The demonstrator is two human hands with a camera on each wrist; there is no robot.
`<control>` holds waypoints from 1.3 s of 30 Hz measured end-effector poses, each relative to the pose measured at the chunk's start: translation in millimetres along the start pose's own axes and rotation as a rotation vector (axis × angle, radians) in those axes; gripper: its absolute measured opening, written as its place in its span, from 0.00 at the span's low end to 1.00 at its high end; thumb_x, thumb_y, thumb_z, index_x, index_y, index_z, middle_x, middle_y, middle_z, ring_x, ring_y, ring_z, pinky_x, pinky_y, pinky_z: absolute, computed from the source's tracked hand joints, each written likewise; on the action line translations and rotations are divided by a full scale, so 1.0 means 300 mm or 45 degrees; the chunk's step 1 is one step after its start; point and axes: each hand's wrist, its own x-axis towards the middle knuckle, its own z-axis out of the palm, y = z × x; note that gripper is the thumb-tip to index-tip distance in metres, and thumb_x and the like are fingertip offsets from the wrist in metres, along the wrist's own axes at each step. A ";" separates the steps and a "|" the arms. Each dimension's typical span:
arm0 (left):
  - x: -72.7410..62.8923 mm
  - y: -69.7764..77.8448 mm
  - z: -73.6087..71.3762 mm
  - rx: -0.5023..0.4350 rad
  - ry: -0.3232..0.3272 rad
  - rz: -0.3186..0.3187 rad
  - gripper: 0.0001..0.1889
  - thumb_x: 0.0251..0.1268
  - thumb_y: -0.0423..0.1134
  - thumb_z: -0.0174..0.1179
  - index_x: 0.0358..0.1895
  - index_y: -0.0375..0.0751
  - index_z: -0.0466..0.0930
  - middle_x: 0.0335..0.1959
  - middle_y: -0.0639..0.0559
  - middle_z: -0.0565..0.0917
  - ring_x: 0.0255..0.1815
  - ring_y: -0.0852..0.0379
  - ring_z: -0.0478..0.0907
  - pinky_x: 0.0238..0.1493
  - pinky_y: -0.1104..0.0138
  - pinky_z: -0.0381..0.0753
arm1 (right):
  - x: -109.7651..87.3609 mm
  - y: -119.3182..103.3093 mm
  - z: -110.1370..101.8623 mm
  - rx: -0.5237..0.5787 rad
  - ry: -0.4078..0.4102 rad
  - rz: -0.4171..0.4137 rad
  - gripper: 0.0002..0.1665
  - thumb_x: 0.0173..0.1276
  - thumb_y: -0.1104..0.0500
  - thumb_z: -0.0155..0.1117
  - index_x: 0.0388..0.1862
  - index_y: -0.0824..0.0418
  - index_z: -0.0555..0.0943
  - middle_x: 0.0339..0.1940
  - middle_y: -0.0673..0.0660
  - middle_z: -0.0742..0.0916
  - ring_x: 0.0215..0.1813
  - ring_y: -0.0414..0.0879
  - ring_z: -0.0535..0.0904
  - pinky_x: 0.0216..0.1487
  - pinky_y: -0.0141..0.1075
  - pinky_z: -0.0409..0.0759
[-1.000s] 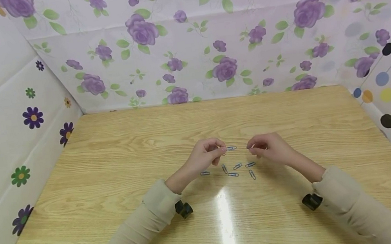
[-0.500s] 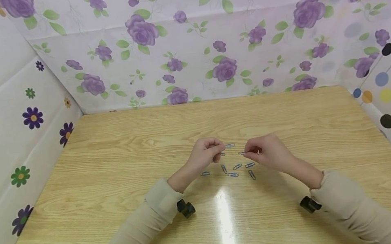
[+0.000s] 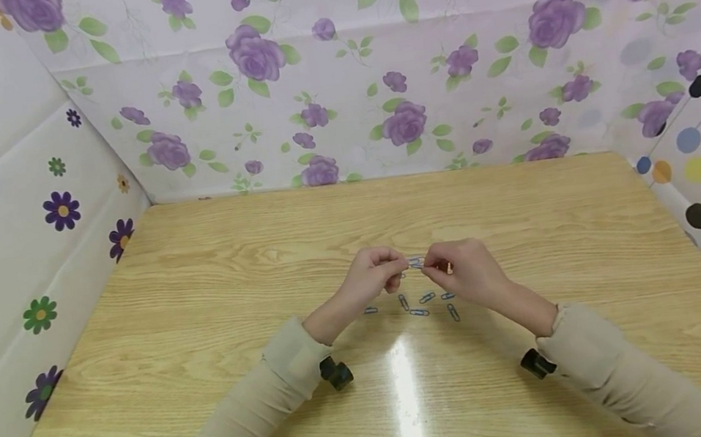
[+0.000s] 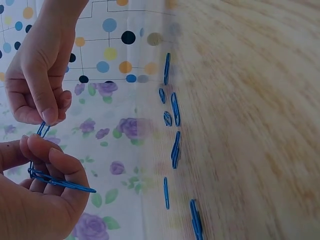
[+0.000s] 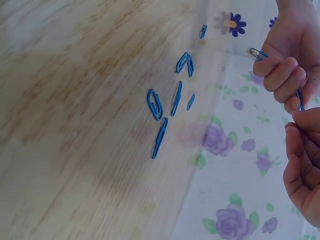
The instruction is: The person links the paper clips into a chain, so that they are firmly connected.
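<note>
Above the table, my left hand (image 3: 374,274) pinches a blue paper clip (image 3: 414,262) between thumb and fingers. In the left wrist view another blue paper clip (image 4: 65,184) lies across the palm side of this hand; it appears linked to the pinched one, though fingers partly cover the join. My right hand (image 3: 467,273) pinches a further paper clip (image 4: 43,129) and brings its end right up to the left fingertips. Whether the clips are hooked together there, I cannot tell. Beneath the hands lie several loose blue paper clips, among them one (image 3: 419,313) nearest the front.
A wood-grain table (image 3: 230,264) bears everything. Behind it hangs a cloth with purple flowers (image 3: 404,123), and patterned cloths stand at both sides. Small black cameras (image 3: 336,373) are strapped at the wrists. A bright light reflection crosses the tabletop in front of the clips.
My right hand has moved left with its paper clip until it meets the clip in my left hand. The left hand has stayed nearly in place; the loose clips lie unmoved.
</note>
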 end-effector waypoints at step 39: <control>-0.025 0.035 0.002 0.283 -0.098 0.237 0.07 0.64 0.29 0.53 0.37 0.28 0.79 0.11 0.51 0.69 0.12 0.55 0.65 0.15 0.72 0.64 | -0.025 0.022 -0.033 0.175 0.054 0.043 0.07 0.53 0.71 0.67 0.31 0.65 0.81 0.23 0.51 0.83 0.22 0.37 0.73 0.21 0.31 0.72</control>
